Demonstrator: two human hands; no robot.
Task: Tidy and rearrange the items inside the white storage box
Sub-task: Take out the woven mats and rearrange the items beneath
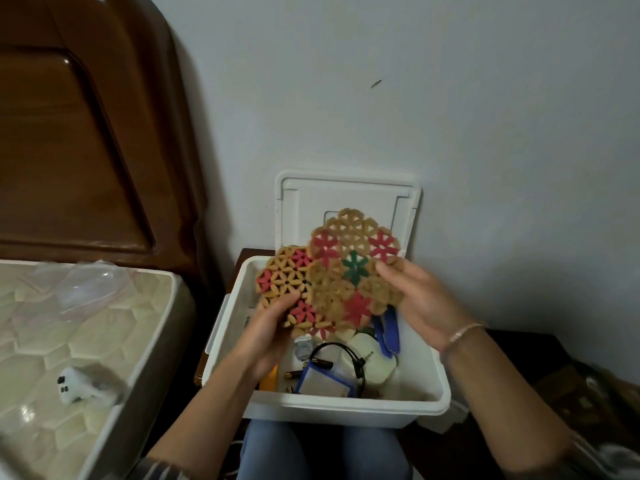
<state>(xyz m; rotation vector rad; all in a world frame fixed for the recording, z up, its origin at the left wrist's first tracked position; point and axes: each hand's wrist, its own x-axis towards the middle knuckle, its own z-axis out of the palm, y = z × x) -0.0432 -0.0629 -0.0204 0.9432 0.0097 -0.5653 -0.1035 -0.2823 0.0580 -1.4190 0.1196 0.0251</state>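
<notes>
White storage box sits at lower centre of the head view, with its lid standing upright behind it by the wall. Above the opening, the left hand grips a smaller flower-pattern mat by its lower edge. The right hand pinches the right edge of a larger mat that overlaps it. The step looks like stacking the two mats. Square their edges first, then lower them together along one wall, clear of the black cable and blue-edged pouch below.
</notes>
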